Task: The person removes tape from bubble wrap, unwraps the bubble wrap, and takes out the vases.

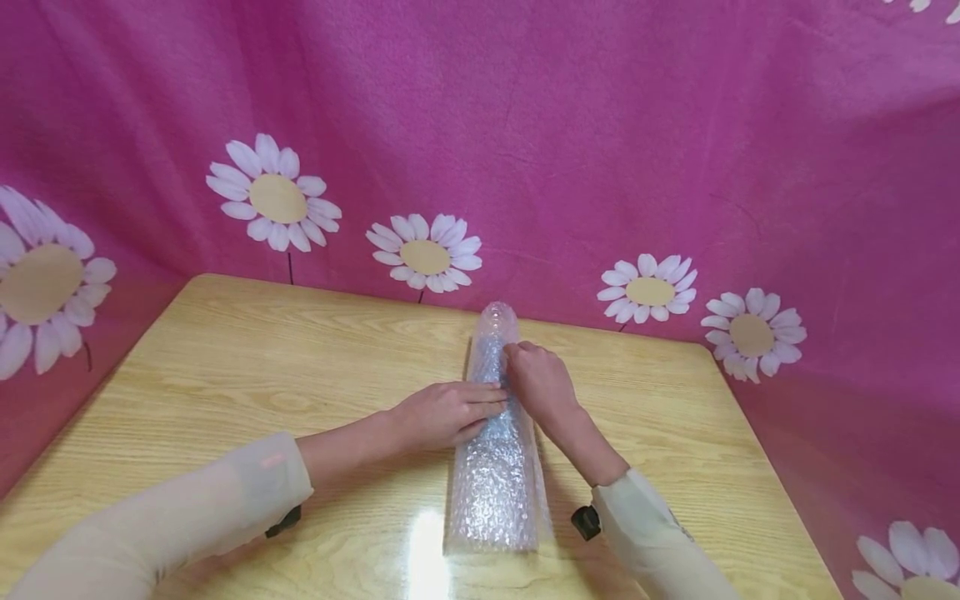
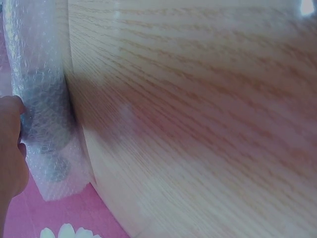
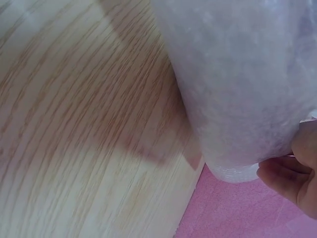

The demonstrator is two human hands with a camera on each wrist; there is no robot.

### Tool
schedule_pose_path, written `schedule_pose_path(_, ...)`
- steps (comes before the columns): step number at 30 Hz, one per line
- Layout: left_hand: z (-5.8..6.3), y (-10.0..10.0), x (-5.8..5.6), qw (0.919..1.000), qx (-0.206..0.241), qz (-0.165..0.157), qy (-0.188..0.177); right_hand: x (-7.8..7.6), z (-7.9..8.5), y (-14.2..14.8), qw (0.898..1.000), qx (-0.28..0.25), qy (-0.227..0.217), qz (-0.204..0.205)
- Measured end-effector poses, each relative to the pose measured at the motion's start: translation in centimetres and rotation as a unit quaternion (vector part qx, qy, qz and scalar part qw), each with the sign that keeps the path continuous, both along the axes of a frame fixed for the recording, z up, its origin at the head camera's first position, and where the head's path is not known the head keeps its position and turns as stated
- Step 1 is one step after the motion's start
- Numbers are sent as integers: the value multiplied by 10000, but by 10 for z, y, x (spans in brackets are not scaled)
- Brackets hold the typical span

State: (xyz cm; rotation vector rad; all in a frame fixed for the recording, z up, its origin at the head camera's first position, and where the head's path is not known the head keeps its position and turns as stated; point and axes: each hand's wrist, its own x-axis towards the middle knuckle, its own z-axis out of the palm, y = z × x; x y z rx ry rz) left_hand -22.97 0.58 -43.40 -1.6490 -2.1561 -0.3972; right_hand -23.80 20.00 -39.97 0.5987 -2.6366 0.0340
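head view, left fingers straight across bubble wrap, right fingers curled, pinching its edge

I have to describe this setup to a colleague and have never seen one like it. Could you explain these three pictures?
No machine here: a person works with two bare hands. The wide picture comes from a camera worn on the head, looking forward and down. The other two come from cameras on the left and right wrists, each looking at that hand's work.

On the wood-grain table lies a long bundle in bubble wrap. A darker shape shows through, too blurred to name.

The left hand rests on the bundle, fingers straight. The right hand pinches the wrap with bent fingers. Behind the table hangs a pink cloth with large daisies.
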Motion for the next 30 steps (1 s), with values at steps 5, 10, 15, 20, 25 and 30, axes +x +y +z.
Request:
schedule_pose_path(5,-1,1,-1,9998,-17,-20,172,-1,-1,2,10000,68,61,13)
schedule_pose_path(10,0,2,0,9998,-84,4,188,-2,-2,3,9999,73,81,60)
schedule_pose_path(15,1,2,1,9998,-158,18,141,-3,-3,5,9999,70,116,87)
schedule_pose_path(20,1,1,1,9999,-101,55,-10,-5,-4,5,9998,-150,-67,139)
schedule_pose_path(25,2,0,1,10000,-31,18,88,-7,-5,6,9983,-507,-246,173)
schedule_pose_path(30,1,1,0,9999,41,-23,109,-9,-6,8,9959,-828,-331,164)
